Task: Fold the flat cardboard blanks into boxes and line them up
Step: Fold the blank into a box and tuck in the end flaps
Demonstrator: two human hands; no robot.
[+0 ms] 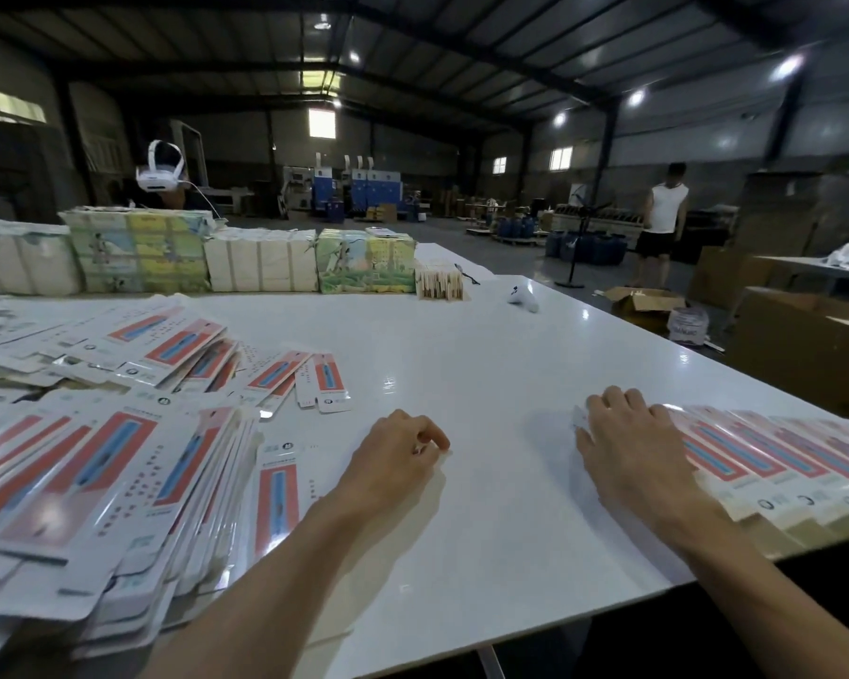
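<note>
A thick pile of flat cardboard blanks point(99, 487), white with red and blue print, covers the left of the white table point(461, 365). A row of folded boxes point(775, 458) with the same print lies side by side at the right front edge. My right hand point(628, 443) rests flat with straight fingers on the leftmost box of that row. My left hand point(398, 458) hovers over bare table in the middle, fingers loosely curled and holding nothing. More loose blanks point(310, 379) lie scattered beyond it.
Wrapped bundles of printed packs point(192, 257) line the table's far edge, with a small stack of wooden sticks point(439, 285) and a white controller point(523, 298). A person in a white top point(662, 223) stands far right among brown cartons point(805, 335).
</note>
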